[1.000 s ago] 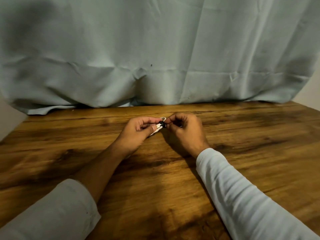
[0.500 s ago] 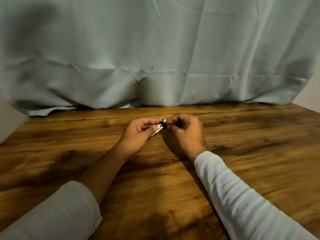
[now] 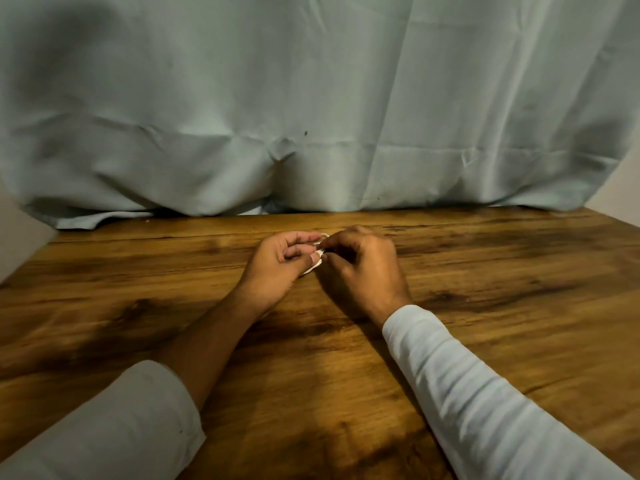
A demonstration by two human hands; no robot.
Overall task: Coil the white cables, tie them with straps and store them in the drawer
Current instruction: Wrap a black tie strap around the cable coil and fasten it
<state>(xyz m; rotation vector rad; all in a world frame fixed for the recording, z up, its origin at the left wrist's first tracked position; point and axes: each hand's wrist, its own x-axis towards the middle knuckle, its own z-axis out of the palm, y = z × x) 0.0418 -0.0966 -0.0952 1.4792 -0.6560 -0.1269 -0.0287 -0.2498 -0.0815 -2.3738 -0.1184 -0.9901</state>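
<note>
A small coiled white cable (image 3: 317, 258) lies between my two hands over the far middle of the wooden table (image 3: 485, 289). My left hand (image 3: 280, 265) pinches the coil between thumb and fingers. My right hand (image 3: 363, 268) has its fingers curled at the coil's right side, where a dark strap (image 3: 326, 250) barely shows. Most of the cable is hidden by both hands. No drawer is in view.
A pale grey-green cloth (image 3: 311, 116) hangs along the back edge of the table. Bare wood stretches left, right and in front of my hands. A wall shows at both far corners.
My right hand has shifted left over the coil and now covers most of the dark strap. My left hand keeps its pinch in the same place.
</note>
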